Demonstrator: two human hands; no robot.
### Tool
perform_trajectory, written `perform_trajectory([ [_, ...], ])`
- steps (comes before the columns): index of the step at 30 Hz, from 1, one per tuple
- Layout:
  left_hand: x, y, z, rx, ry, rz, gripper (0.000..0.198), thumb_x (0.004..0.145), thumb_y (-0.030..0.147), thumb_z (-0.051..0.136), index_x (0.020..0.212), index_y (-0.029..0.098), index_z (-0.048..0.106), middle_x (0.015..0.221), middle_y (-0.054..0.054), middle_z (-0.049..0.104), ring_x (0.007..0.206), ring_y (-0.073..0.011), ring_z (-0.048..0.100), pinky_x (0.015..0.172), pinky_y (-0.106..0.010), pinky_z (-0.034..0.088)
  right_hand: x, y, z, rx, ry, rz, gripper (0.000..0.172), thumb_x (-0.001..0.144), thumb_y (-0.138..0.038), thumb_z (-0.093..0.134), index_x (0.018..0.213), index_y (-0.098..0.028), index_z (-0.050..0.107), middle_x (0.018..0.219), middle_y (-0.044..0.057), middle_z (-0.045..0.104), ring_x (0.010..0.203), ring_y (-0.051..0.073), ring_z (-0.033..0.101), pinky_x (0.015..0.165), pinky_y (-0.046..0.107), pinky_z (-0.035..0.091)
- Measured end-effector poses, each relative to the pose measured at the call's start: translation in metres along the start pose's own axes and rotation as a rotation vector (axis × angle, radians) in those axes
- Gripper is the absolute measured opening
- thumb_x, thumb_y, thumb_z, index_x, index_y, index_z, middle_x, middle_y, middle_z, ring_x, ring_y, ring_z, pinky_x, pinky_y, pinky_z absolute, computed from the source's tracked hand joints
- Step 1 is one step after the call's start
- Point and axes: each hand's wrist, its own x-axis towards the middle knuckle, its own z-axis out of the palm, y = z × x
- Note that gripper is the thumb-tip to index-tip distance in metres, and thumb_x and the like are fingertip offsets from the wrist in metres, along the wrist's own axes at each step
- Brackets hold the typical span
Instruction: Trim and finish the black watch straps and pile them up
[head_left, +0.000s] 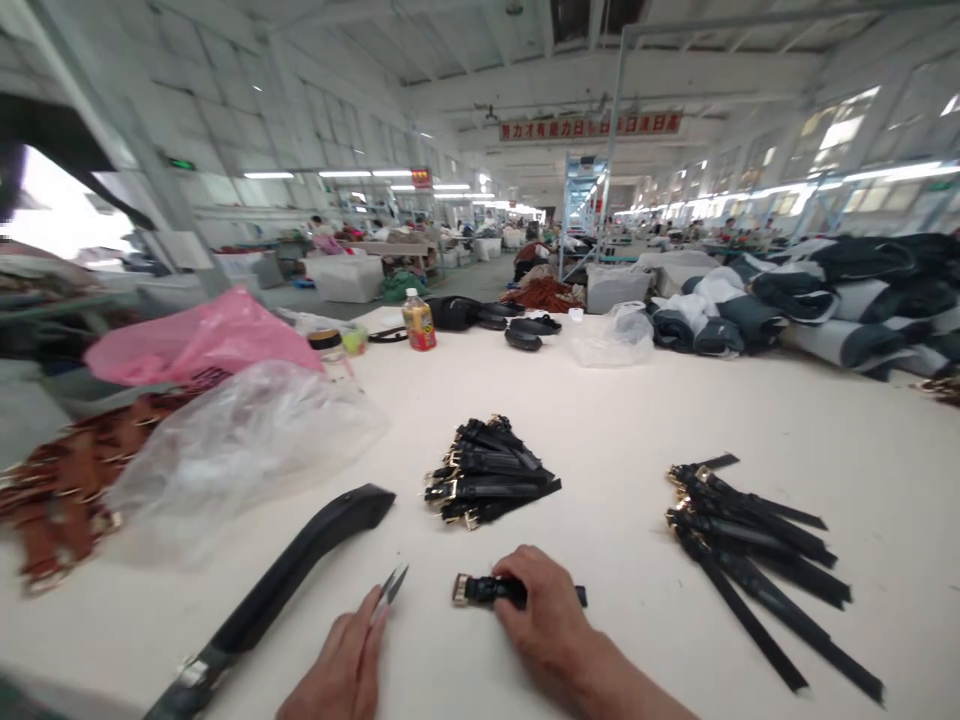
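Note:
My left hand (341,665) lies low on the white table (615,420) and grips small thread snips (391,585), whose blades point up and to the right. My right hand (547,615) rests with fingers closed over a short black strap with a gold buckle (480,590), pressing it to the table. Just beyond lies a pile of short black buckled straps (487,475). To the right sits a fanned pile of longer black straps (750,545).
A long black curved strap piece (285,585) lies at the left. Behind it are a clear plastic bag (240,440), a pink bag (202,340) and brown straps (52,490). A drink bottle (418,322), black items and rolls of fabric (825,300) stand at the far edge.

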Motion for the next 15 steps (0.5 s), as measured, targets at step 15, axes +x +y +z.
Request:
perform_trajectory([
  [15,-0.003,0.019,-0.017,0.086,-0.096,-0.034,0.041,0.087,0.036,0.032,0.125,0.023,0.043,0.106,-0.003,0.061,0.088,-0.0161,0.059,0.070,-0.025,0.045,-0.002,-0.014,-0.006,-0.139,-0.039,-0.014,0.018,0.070,-0.023,0.059,0.087,-0.024,0.064,0.081,0.000,0.055,0.080,0.016,0.052,0.071,0.024,0.036],
])
